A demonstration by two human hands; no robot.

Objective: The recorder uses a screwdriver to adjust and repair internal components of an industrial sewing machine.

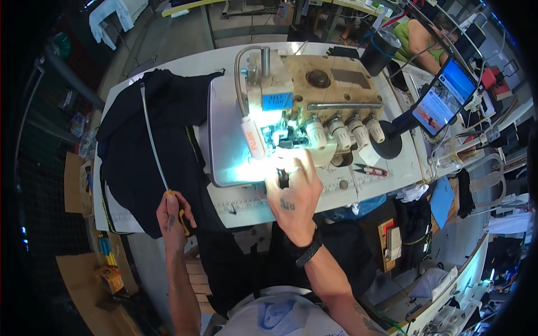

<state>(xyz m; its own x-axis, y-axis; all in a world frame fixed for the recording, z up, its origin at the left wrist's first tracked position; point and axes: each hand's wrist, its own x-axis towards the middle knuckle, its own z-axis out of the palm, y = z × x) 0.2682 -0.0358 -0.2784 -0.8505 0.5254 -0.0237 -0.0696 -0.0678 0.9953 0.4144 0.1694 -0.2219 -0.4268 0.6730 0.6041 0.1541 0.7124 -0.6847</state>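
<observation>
My left hand (175, 213) is closed around the yellow-and-black handle of a long, thin metal rod (152, 131). The rod reaches away over a heap of black fabric (134, 145) on the left of the sewing table. My right hand (294, 190) is at the front of a beige overlock sewing machine (342, 84), fingers bent and drawn together under its bright lamp (253, 139). Glare hides the fingertips and whatever they pinch. Beside that hand lies the machine's metal side plate (227, 151).
Thread snips with red handles (371, 170) lie right of the machine, below the white tension knobs (340, 133). A phone (446, 96) stands on a holder with a round black base. Cardboard boxes (84, 274) sit at lower left. Another person (417, 42) is at far right.
</observation>
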